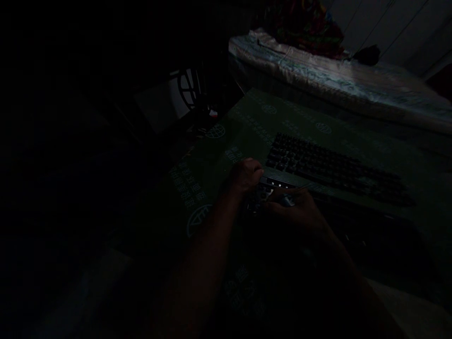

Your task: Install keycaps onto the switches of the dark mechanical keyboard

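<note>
We curled our left hand (246,174) at the nearer keyboard (262,194), right hand (298,208) arched over it, fingers bent, grips too dark to tell.

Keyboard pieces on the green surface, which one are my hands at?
The nearer piece, with small white spots: your left hand and right hand are at its left end. The farther piece, rows of dark keys, lies beyond both.

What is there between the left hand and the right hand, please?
In the head view, the end of a dark keyboard shows between the left hand and right hand; the darkness hides its finer details.
</note>
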Action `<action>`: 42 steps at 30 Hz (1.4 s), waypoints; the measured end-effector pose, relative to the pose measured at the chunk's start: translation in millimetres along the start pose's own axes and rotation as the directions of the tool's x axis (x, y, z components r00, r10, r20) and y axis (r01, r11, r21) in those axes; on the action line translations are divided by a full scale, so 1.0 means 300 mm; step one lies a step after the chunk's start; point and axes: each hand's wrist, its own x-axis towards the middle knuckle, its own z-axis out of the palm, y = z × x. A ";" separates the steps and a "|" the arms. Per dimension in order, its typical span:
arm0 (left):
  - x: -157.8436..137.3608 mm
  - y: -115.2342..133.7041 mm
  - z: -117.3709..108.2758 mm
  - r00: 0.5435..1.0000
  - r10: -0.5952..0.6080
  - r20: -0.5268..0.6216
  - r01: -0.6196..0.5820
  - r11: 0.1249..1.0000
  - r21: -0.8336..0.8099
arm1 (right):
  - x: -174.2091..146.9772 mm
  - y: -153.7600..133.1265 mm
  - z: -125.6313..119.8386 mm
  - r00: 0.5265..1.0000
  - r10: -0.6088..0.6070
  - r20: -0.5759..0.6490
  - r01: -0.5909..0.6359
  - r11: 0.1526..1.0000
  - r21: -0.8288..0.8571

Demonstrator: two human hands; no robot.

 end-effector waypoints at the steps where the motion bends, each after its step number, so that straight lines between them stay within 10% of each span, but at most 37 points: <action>1: -0.001 0.001 0.000 1.000 0.015 0.004 -0.015 1.000 0.010 | 0.000 -0.002 -0.002 1.000 0.022 -0.018 -0.022 1.000 0.013; 42: 0.015 -0.020 0.013 0.997 0.073 -0.027 -0.070 0.994 0.083 | 0.011 0.018 0.010 0.997 -0.062 0.055 0.057 0.994 0.097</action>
